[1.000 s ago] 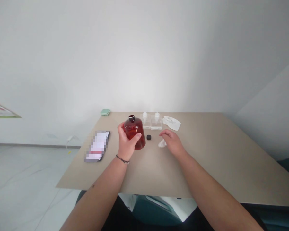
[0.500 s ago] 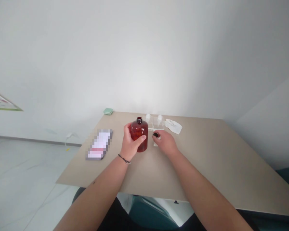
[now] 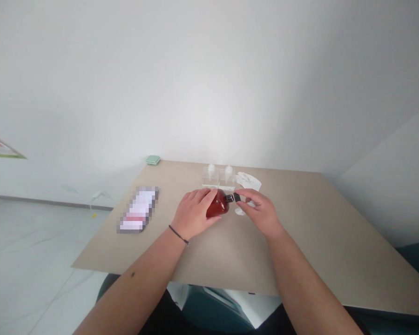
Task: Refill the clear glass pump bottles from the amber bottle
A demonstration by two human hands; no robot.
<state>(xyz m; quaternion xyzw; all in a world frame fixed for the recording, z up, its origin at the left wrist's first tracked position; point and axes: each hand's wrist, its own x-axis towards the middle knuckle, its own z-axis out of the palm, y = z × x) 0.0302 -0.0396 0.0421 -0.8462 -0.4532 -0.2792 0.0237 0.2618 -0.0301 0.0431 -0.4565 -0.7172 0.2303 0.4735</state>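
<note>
Head view: black cap (image 3: 236, 197) pinched at the neck of a dark red bottle (image 3: 217, 205)

My right fingers (image 3: 247, 197) are closed on the cap, with the thumb beneath it, and the cap sits just beside the bottle's black-rimmed neck (image 3: 229, 198). I can't tell from here whether the two touch. My left fingers (image 3: 202, 198) are together, draped over the bottle, which lies tilted on its side under the left hand (image 3: 194, 215) with its neck pointing toward the right hand (image 3: 260, 211). The bottle is on the beige table (image 3: 265, 260), near the middle of the far half. I can't read any writing on it.

A crumpled white tissue (image 3: 239, 211) lies just below the right fingertips. Beyond the hands are a clear plastic box (image 3: 210, 177) with two white-tipped pieces and a white cloth (image 3: 248, 180). To the left is a pixelated rectangular item (image 3: 138, 210) – its text is unreadable – and a small green case (image 3: 152, 160) sits at the far edge.
</note>
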